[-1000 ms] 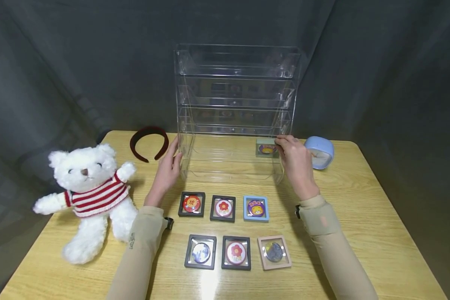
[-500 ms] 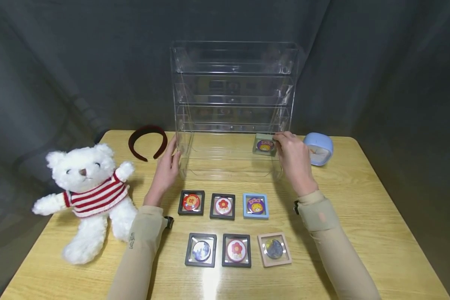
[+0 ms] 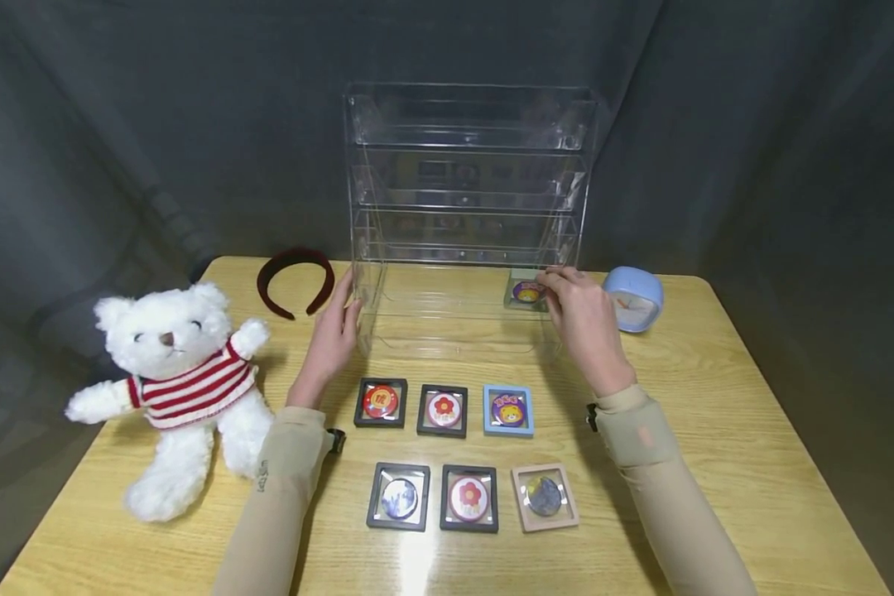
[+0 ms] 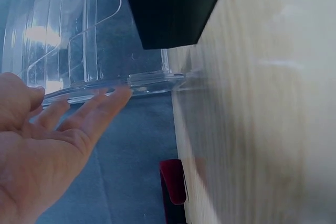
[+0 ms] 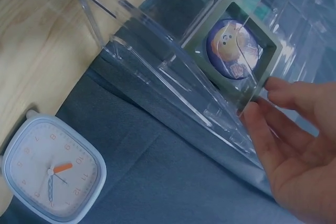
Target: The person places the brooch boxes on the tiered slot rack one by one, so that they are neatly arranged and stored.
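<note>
A clear plastic tiered display rack (image 3: pixel 465 139) stands at the back of the table. My left hand (image 3: pixel 333 331) rests against its left side, fingers nearly straight in the left wrist view. Near the rack's lower right, my right hand (image 3: pixel 587 327) pinches a corner of a small green display frame (image 5: pixel 202 65) between thumb and fingers. Inside that frame is a round purple badge (image 5: pixel 231 48) with a bear. The frame sits within the rack's right end, tilted in the right wrist view; its lower edge is hard to make out through the plastic.
Several framed badges lie in two rows before the rack, among them a blue frame (image 3: pixel 509 411) and a pink frame (image 3: pixel 545 497). A white teddy bear (image 3: pixel 186 389) and dark red headband (image 3: pixel 295 263) are left. A blue alarm clock (image 3: pixel 633 298) stands close by my right hand.
The green frame has shifted and tilted slightly within the rack's right end, with my right hand still pinching it. My left hand stays at the rack's left side.
</note>
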Action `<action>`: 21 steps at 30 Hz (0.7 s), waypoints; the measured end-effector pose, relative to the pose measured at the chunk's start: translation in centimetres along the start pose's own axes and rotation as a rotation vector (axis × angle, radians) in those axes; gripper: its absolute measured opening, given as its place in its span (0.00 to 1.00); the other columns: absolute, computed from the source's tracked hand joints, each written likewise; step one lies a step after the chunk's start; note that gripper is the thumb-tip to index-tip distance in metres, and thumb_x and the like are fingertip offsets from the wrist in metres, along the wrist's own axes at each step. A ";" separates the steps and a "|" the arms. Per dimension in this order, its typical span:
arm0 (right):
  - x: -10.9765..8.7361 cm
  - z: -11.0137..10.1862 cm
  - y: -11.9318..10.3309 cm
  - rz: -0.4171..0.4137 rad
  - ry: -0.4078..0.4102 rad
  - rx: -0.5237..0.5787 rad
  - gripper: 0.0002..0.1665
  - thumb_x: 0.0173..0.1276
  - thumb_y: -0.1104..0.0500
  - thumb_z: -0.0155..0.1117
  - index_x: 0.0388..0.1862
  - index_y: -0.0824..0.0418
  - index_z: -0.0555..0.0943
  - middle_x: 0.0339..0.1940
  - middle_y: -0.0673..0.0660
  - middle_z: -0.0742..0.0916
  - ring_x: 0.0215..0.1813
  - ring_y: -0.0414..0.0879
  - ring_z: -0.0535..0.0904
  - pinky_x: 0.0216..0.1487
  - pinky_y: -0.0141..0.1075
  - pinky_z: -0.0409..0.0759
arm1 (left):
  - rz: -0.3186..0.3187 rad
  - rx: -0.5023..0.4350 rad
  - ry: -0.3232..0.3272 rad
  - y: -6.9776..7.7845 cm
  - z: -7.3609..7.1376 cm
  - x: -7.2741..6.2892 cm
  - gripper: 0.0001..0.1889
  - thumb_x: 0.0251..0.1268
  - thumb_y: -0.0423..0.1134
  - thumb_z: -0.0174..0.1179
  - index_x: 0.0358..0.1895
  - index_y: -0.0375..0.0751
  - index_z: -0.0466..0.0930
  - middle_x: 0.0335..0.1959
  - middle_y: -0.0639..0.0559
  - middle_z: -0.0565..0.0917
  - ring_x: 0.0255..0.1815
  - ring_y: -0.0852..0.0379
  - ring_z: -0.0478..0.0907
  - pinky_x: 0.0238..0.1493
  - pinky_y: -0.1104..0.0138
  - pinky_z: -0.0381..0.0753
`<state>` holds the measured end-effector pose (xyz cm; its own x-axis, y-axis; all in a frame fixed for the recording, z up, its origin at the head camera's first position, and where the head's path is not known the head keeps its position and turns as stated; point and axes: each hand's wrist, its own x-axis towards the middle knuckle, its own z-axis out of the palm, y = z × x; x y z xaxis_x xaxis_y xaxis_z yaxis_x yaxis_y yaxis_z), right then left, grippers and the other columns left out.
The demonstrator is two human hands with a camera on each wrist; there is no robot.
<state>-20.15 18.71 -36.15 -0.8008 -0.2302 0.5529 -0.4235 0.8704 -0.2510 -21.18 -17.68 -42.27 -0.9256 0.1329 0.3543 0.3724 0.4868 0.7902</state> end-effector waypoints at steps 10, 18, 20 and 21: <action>-0.4 -0.3 0.1 -0.007 0.016 0.051 0.19 0.75 0.76 0.61 0.62 0.71 0.84 0.50 0.71 0.89 0.40 0.64 0.85 0.34 0.52 0.83 | -0.017 0.007 -0.008 0.1 0.1 -0.2 0.31 0.90 0.30 0.42 0.89 0.41 0.48 0.84 0.33 0.60 0.72 0.30 0.73 0.59 0.43 0.77; -1.1 -1.2 -0.2 0.004 0.034 0.082 0.22 0.76 0.72 0.63 0.67 0.69 0.83 0.57 0.71 0.88 0.51 0.68 0.86 0.41 0.58 0.84 | -0.010 -0.007 -0.017 0.1 0.0 -0.1 0.31 0.90 0.31 0.41 0.89 0.43 0.48 0.85 0.34 0.58 0.74 0.31 0.71 0.68 0.42 0.75; -1.4 -1.6 -0.3 0.014 0.030 0.105 0.22 0.75 0.71 0.63 0.67 0.68 0.83 0.60 0.70 0.87 0.56 0.70 0.85 0.45 0.60 0.84 | -0.005 -0.009 -0.016 0.1 0.0 0.0 0.31 0.90 0.30 0.41 0.89 0.42 0.48 0.85 0.34 0.58 0.74 0.31 0.71 0.69 0.42 0.74; -1.6 -1.8 -0.3 0.019 0.029 0.120 0.22 0.75 0.71 0.64 0.67 0.68 0.83 0.61 0.70 0.87 0.57 0.70 0.84 0.48 0.62 0.84 | -0.003 -0.010 -0.016 0.1 0.0 0.0 0.31 0.90 0.30 0.41 0.89 0.42 0.48 0.84 0.34 0.58 0.74 0.30 0.71 0.69 0.42 0.74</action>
<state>-17.97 19.59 -35.51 -0.7972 -0.2004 0.5695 -0.4578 0.8156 -0.3538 -21.15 -17.63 -42.14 -0.9278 0.1450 0.3437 0.3698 0.4786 0.7963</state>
